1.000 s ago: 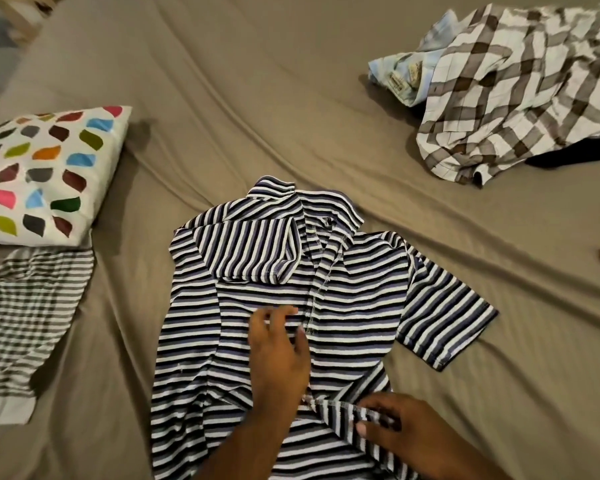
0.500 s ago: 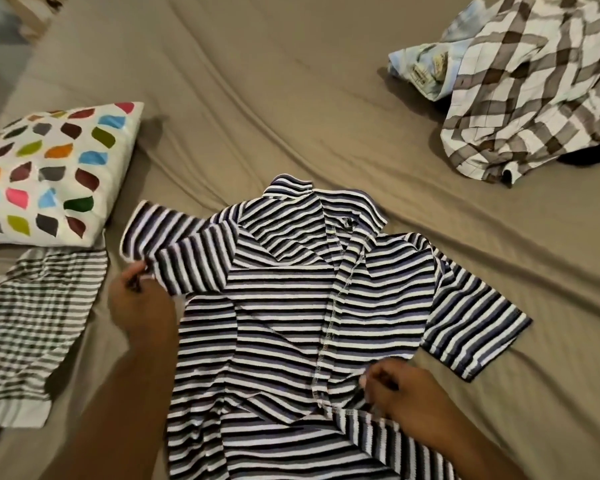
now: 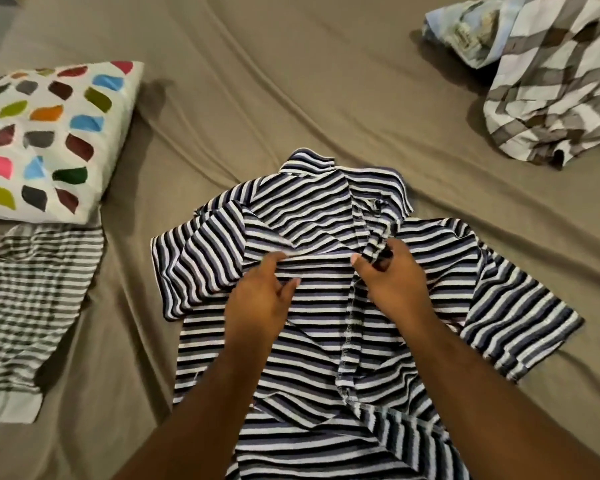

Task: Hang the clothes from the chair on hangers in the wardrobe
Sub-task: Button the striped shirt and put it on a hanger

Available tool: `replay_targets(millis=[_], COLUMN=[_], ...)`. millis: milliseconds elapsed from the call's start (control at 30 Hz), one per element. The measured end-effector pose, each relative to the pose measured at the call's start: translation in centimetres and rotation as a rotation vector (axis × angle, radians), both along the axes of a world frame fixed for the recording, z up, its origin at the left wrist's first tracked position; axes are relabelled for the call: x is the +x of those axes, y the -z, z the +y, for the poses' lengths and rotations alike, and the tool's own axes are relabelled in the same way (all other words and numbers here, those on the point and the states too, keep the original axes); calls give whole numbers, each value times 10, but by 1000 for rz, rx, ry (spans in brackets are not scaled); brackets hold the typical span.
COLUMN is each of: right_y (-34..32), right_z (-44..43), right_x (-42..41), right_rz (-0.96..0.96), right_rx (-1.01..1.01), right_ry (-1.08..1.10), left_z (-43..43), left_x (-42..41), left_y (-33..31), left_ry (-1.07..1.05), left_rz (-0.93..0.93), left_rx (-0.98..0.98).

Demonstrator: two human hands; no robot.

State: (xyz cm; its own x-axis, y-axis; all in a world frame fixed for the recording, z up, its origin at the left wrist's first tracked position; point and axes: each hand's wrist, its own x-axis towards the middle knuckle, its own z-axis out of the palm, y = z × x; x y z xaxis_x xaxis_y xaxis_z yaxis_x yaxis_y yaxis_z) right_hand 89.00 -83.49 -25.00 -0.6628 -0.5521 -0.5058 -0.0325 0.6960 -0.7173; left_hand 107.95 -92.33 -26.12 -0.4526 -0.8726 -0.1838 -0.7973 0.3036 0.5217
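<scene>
We see striped polo shirt [image 3: 312,216] on bed [image 3: 291,98] | our L hand [image 3: 260,296]: grip spread, fingertips [image 3: 278,257] on shirt chest | our R hand [image 3: 393,282]: grip pinching placket [image 3: 374,248] below collar

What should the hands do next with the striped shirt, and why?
Probably pull the striped shirt flat from its front opening: it lies rumpled on the bed, the right hand pinches that opening's edge, the left hand touches a chest fold.

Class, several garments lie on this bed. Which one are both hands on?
The navy-and-white striped polo shirt in the middle; the plaid shirt and the grey striped garment lie untouched at the sides.
</scene>
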Motion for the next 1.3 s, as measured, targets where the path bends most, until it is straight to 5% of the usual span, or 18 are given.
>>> replay_targets(millis=[100, 200, 400, 500, 600, 700, 867, 967, 1133, 1233, 1300], right_y=[5, 3, -7, -3, 1, 4, -4, -17, -30, -18, -4], right_z=[1, 10, 12, 4, 1, -3, -17, -15, -2, -2, 5], right_x=[-3, -11, -2, 5, 6, 1, -16, -22, -8, 18, 29], right_rz=[26, -54, -240, -358, -497, -577, -689, -436, 535, 567, 416], right_rx=[-84, -230, -382, -419, -451, -372, -347, -472, -424, -192, -50], right_ry=[85, 287, 403, 426, 489, 557, 611, 519, -39, -586, -683], left_z=[-10, -14, -14, 4, 18, 22, -4, -24, -37, -29, -21], left_x=[13, 61, 155, 121, 66, 21, 10, 11, -9, -24, -21], left_y=[-6, -14, -13, -27, -27, -19, 4, -7, -51, -54, -42], left_ry=[-104, -442, -717, -647, -361, -106, 20, -47, -440, -364, -293], left_rz=[110, 99, -20, 4, 111, -55, -295, -75, 492, 743, 653], left_rx=[-76, -175, -24, -200, -282, -212, -165, -57, 115, 380, 297])
